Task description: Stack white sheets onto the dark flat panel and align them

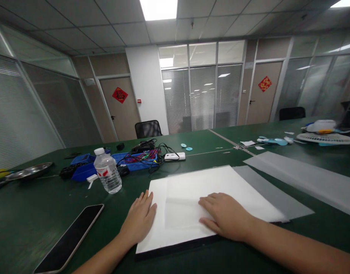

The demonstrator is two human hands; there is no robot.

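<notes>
A large white sheet (pixel 220 186) lies on a thin black board on the green table (pixel 26 220), with a translucent film layer on top. My left hand (pixel 139 220) lies flat and open on the sheet's near left corner, fingers together and stretched forward. My right hand (pixel 224 215) rests palm down on the middle of the sheet, fingers extended to the left and pressing on the film. Neither hand holds anything.
A black phone (pixel 70 238) lies at the near left. A water bottle (pixel 107 171) stands behind it, beside blue trays with cables (pixel 140 154). Translucent sheets (pixel 306 179) lie to the right. A metal dish (pixel 29 171) sits far left, a fan grille (pixel 325 137) far right.
</notes>
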